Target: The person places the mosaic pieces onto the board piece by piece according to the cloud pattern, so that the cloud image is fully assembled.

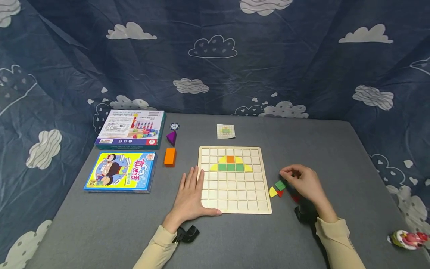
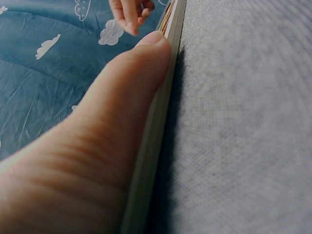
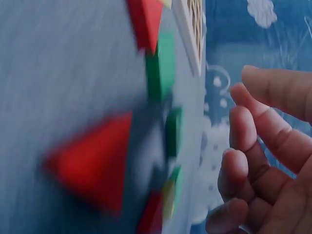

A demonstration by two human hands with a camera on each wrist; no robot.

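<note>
My left hand (image 1: 191, 192) lies flat with fingers spread on the left edge of a wooden grid board (image 1: 235, 205), its thumb along the near edge. On the board, an orange square (image 1: 230, 159) between yellow quarter-round pieces stands above a row of green squares (image 1: 231, 167) with yellow ends. My right hand (image 1: 302, 181) hovers right of the board with fingers loosely bent; nothing shows between them. Beneath and beside it lie a green square (image 1: 280, 185), a yellow quarter-round piece (image 1: 273, 192) and red pieces; one red triangle (image 3: 95, 163) looms large in the right wrist view.
A small pattern card (image 1: 226, 131) lies behind the board. To the left are two boxes (image 1: 131, 129) (image 1: 121, 172), an orange block (image 1: 170, 157), a purple block (image 1: 171, 138) and a round chip (image 1: 174, 126). A colourful figurine (image 1: 408, 239) sits at the right.
</note>
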